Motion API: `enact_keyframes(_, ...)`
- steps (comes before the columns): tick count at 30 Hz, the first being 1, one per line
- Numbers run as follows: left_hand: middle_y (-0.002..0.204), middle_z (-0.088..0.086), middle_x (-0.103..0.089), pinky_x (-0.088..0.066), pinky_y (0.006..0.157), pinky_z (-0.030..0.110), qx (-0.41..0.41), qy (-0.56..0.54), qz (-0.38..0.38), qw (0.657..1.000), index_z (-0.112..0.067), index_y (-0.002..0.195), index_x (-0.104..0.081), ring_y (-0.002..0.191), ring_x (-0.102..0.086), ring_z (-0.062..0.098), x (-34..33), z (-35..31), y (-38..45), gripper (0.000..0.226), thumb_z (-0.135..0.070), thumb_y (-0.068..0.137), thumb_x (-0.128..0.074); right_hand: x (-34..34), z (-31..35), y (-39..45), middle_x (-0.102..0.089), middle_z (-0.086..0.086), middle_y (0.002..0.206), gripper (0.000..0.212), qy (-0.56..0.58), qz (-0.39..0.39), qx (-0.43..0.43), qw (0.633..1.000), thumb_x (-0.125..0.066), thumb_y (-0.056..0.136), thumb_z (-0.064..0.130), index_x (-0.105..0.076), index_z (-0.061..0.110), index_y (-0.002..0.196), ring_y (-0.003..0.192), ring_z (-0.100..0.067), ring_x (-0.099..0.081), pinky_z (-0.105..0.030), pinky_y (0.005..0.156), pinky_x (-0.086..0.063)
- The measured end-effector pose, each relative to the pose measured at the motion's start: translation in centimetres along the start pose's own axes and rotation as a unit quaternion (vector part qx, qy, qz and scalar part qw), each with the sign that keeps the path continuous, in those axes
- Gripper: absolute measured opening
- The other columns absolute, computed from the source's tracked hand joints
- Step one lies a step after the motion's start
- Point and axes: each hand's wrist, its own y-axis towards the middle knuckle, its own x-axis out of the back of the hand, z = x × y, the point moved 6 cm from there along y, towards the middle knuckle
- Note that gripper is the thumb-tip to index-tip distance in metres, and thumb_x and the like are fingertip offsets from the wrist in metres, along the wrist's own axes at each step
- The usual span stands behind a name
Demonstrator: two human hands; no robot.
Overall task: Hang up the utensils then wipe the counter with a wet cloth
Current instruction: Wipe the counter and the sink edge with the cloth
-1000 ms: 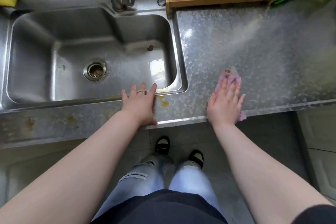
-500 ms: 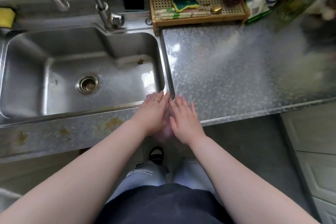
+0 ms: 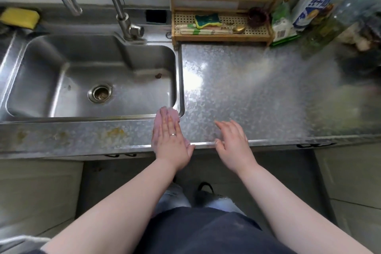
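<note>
A pink cloth [image 3: 168, 112] lies flat on the steel counter [image 3: 247, 93] at the front right corner of the sink [image 3: 61, 80]. My left hand [image 3: 172, 140], wearing a ring, presses flat on top of it, so only the cloth's far edge and sides show. My right hand [image 3: 233, 140] is open to the right of it, fingers spread over the counter's front edge, holding nothing. Yellow-brown stains [image 3: 115, 132] mark the counter strip in front of the sink, left of the cloth. No hanging utensils are in view.
A faucet [image 3: 121, 16] stands behind the sink. A wooden rack [image 3: 222, 35] at the back holds a sponge, chopsticks and a spoon. A yellow sponge [image 3: 19, 17] sits at the back left. A carton [image 3: 313, 0] and a bottle [image 3: 340, 12] crowd the back right corner.
The cloth was under my right hand further right on the counter. The hands met at the front edge, and now the cloth is under my left hand while the right has drawn away.
</note>
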Motion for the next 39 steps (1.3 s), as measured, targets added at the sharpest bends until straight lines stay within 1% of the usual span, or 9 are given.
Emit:
enact_keyframes(4,0.16,0.028,0.019,-0.001,0.122,0.052,-0.023,-0.017,0.041,0.999,0.002,0.156,0.002,0.149,0.022,0.04,-1.6,-2.5,0.3,0.104,-0.07,0.088,-0.028,0.4,-1.3,-0.8,-0.051,-0.006,0.145,0.049,-0.006,0.012,0.048,0.999,-0.055,0.096,0.017,-0.049,0.013,0.145,0.144,-0.027,-0.03,-0.046,0.121,-0.025)
enact_keyframes(10,0.164,0.015,0.016,0.005,0.123,0.043,-0.131,-0.023,0.054,0.99,-0.007,0.158,0.006,0.153,0.012,0.03,-2.1,-8.1,0.8,0.087,-0.06,0.096,-0.025,0.4,-2.3,-1.1,-0.059,-0.007,0.131,0.044,-0.017,0.028,0.102,0.994,-0.056,0.091,0.018,-0.059,0.01,0.134,0.132,-0.03,-0.043,-0.045,0.118,-0.032)
enact_keyframes(15,0.166,0.008,0.011,-0.002,0.124,0.04,-0.094,-0.006,0.014,0.995,-0.014,0.159,0.005,0.154,0.004,0.025,-2.8,-4.1,0.0,0.086,-0.062,0.089,-0.006,-0.5,-2.6,-0.7,-0.059,-0.006,0.129,0.041,-0.022,0.04,0.107,0.993,-0.059,0.091,0.013,-0.061,0.011,0.133,0.131,-0.028,-0.043,-0.043,0.116,-0.034)
enact_keyframes(23,0.166,0.006,0.012,0.001,0.123,0.039,-0.019,-0.009,-0.018,1.0,-0.015,0.158,0.008,0.154,0.007,0.024,-2.2,3.6,-1.5,0.079,-0.058,0.096,-0.017,-1.6,-0.5,-0.1,-0.056,-0.001,0.134,0.043,-0.018,0.085,0.107,0.99,-0.053,0.095,0.014,-0.057,0.015,0.138,0.139,-0.024,-0.035,-0.042,0.118,-0.03)
enact_keyframes(27,0.166,0.011,0.006,-0.002,0.125,0.042,-0.018,-0.014,0.009,1.0,-0.01,0.159,0.001,0.154,0.006,0.026,-2.2,4.3,-0.8,0.086,-0.061,0.091,-0.012,-1.2,-0.5,-0.6,-0.057,0.0,0.134,0.042,-0.013,0.06,0.063,0.996,-0.052,0.096,0.013,-0.057,0.014,0.138,0.139,-0.022,-0.033,-0.036,0.118,-0.029)
enact_keyframes(31,0.164,0.017,0.014,0.0,0.124,0.042,-0.038,-0.056,0.054,0.996,-0.009,0.158,0.003,0.153,0.012,0.028,-0.8,4.2,1.8,0.089,-0.062,0.094,-0.029,-2.7,2.7,-1.3,-0.057,-0.009,0.133,0.044,0.009,0.018,0.063,0.998,-0.056,0.093,0.005,-0.057,0.006,0.136,0.133,-0.028,-0.041,-0.038,0.116,-0.032)
enact_keyframes(33,0.165,0.019,0.008,-0.001,0.124,0.04,-0.091,-0.093,0.059,0.99,-0.009,0.159,-0.005,0.153,0.009,0.028,1.1,4.7,2.6,0.084,-0.053,0.097,-0.039,-4.2,5.4,-0.9,-0.054,-0.013,0.138,0.047,0.025,0.007,0.072,0.997,-0.055,0.092,0.002,-0.054,0.003,0.139,0.134,-0.03,-0.042,-0.04,0.118,-0.032)
enact_keyframes(35,0.166,0.016,-0.009,-0.009,0.124,0.037,-0.13,-0.133,0.017,0.982,-0.007,0.156,-0.023,0.153,-0.008,0.029,3.5,6.4,1.7,0.071,-0.036,0.096,-0.048,-5.9,9.0,0.3,-0.047,-0.016,0.146,0.051,0.048,-0.003,0.077,0.996,-0.053,0.092,0.002,-0.049,0.002,0.143,0.138,-0.031,-0.038,-0.037,0.12,-0.027)
enact_keyframes(39,0.153,0.008,-0.045,-0.036,0.113,0.037,-0.101,-0.214,-0.061,0.97,-0.016,0.137,-0.057,0.139,-0.044,0.026,5.6,13.4,-3.4,0.049,-0.021,0.088,-0.055,-9.7,15.5,4.6,-0.026,-0.021,0.16,0.058,0.051,-0.052,0.069,0.995,-0.041,0.098,0.017,-0.032,0.004,0.154,0.15,-0.036,-0.021,-0.044,0.125,-0.016)
